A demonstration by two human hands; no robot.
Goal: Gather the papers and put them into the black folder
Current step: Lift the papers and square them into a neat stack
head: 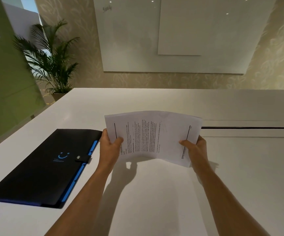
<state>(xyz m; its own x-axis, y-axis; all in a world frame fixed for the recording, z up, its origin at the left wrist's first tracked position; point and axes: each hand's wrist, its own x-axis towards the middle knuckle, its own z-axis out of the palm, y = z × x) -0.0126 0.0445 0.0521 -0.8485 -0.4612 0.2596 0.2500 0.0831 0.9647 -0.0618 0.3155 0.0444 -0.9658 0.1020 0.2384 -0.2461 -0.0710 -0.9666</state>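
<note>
A stack of printed white papers (152, 137) is held up above the white table (154, 193), bowed upward in the middle. My left hand (109, 147) grips its left edge and my right hand (195, 149) grips its right edge, thumbs on top. The black folder (40, 171) lies flat and closed on the table to the left of my left arm. It has a snap strap, a blue smile logo and blue tabs along its right side.
A seam with a dark slot (250, 127) crosses the table at the right. A potted palm (52, 62) stands beyond the table's far left corner. A whiteboard (171, 34) hangs on the wall behind.
</note>
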